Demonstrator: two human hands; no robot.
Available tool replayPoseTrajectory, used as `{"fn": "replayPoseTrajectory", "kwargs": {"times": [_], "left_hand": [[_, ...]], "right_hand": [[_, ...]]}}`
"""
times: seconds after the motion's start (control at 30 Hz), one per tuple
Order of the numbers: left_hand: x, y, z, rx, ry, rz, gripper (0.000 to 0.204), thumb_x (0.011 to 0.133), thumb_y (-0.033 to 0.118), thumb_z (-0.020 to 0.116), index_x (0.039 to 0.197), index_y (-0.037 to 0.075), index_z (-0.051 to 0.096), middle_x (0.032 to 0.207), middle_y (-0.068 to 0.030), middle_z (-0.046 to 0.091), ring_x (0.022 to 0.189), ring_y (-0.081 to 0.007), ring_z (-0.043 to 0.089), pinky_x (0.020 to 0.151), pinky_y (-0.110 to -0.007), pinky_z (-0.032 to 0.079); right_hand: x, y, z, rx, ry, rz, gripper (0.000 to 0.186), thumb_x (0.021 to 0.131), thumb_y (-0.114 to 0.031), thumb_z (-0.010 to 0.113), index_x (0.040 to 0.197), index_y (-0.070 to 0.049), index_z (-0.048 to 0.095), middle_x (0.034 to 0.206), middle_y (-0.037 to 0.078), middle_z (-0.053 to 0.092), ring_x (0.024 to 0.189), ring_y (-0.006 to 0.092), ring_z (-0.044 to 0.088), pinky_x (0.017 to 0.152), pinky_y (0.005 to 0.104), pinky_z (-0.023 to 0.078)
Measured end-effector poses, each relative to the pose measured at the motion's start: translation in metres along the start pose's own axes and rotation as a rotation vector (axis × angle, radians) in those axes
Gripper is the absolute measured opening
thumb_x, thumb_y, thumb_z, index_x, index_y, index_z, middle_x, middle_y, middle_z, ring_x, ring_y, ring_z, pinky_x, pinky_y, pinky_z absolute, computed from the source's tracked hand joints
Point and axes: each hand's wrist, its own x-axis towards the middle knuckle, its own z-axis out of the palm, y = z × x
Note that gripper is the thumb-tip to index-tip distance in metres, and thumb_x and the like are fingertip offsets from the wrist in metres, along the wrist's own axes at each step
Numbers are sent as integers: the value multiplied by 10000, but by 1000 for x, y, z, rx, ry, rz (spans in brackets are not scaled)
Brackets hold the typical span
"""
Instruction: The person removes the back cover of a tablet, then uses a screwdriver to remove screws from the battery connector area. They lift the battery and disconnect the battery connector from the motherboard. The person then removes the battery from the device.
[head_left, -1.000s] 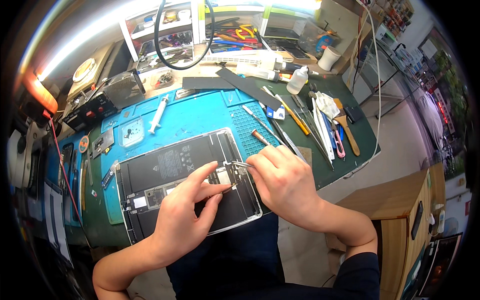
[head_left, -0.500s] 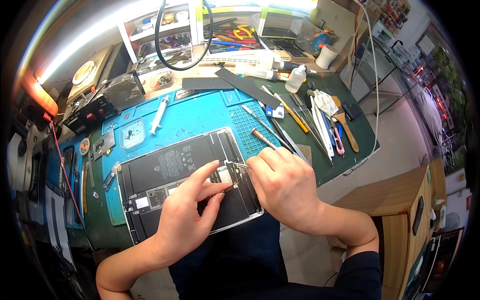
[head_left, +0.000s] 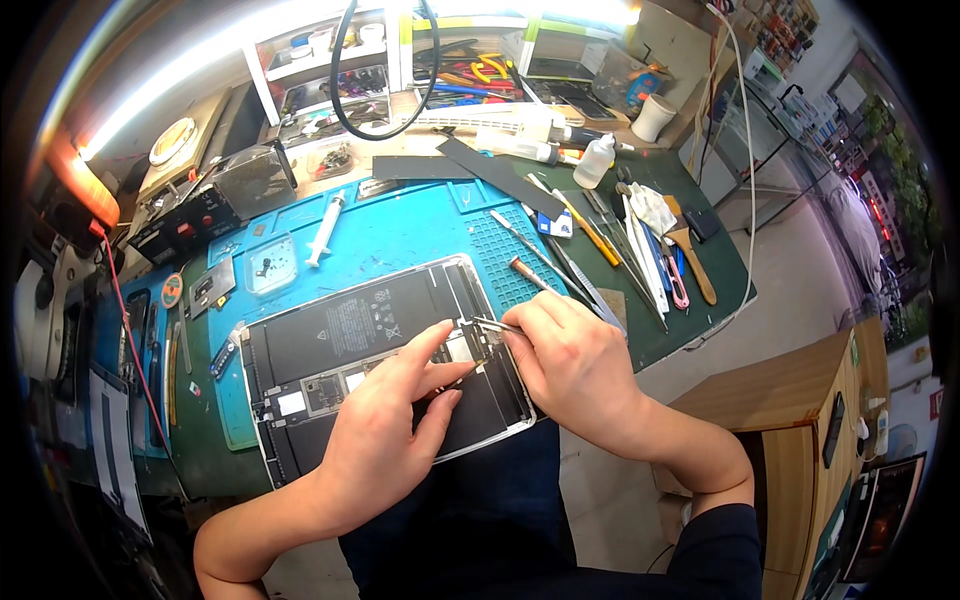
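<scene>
An opened tablet (head_left: 355,315), with black battery cells and exposed small boards, lies on a blue silicone mat (head_left: 380,230). My left hand (head_left: 395,425) is over its lower half, index finger near the connectors at the right end and thumb pinched with another finger on a thin tool (head_left: 466,374) whose tip reaches those connectors. My right hand (head_left: 570,365) grips slim metal tweezers (head_left: 495,324), their points down among the small parts at the tablet's right end. What exactly the tips touch is too small to tell.
A syringe (head_left: 326,228), clear parts tray (head_left: 270,262) and two dark strips (head_left: 490,175) lie beyond the tablet. Assorted tools, a brush (head_left: 700,270) and a bottle (head_left: 595,160) are at the right; a black power unit (head_left: 185,220) at the left; a wooden cabinet (head_left: 770,385) at lower right.
The tablet and both hands appear slightly shifted rightward, along with much of the view. Both hands stay over the same connectors, holding their tools, with only small finger movements.
</scene>
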Motion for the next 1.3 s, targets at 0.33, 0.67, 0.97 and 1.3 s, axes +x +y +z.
{"fn": "replayPoseTrajectory", "kwargs": {"times": [0.33,0.67,0.97,1.3], "left_hand": [[-9,3,-1,61,-95,135,843,865,-22,777,1590,-16,348,1439,-169,640,1296,-367,576,1106,-434,470],[-8,19,2,205,-157,70,921,828,115,847,1598,-14,359,1416,-145,614,1287,-337,548,1106,-467,422],[-29,19,-11,326,-8,215,842,785,148,891,1517,13,499,1257,-108,701,1186,-327,610,1038,-443,475],[49,-24,-14,-27,-88,166,248,964,-10,665,1201,23,727,1030,-132,703,969,-318,678,889,-403,543]], "right_hand": [[-2,0,-5,-8,-44,57,99,936,-105,712,1004,-71,648,901,85,623,863,276,681,695,392,557],[4,40,-27,-138,66,227,214,912,-93,749,1119,-61,710,963,95,667,846,317,695,739,421,561],[10,43,-16,-256,-26,-29,290,873,-86,764,1158,-60,716,965,78,672,901,271,674,776,388,558],[34,11,-25,528,136,-36,245,998,-84,712,1230,-42,643,908,76,724,767,200,738,640,326,565]]}}
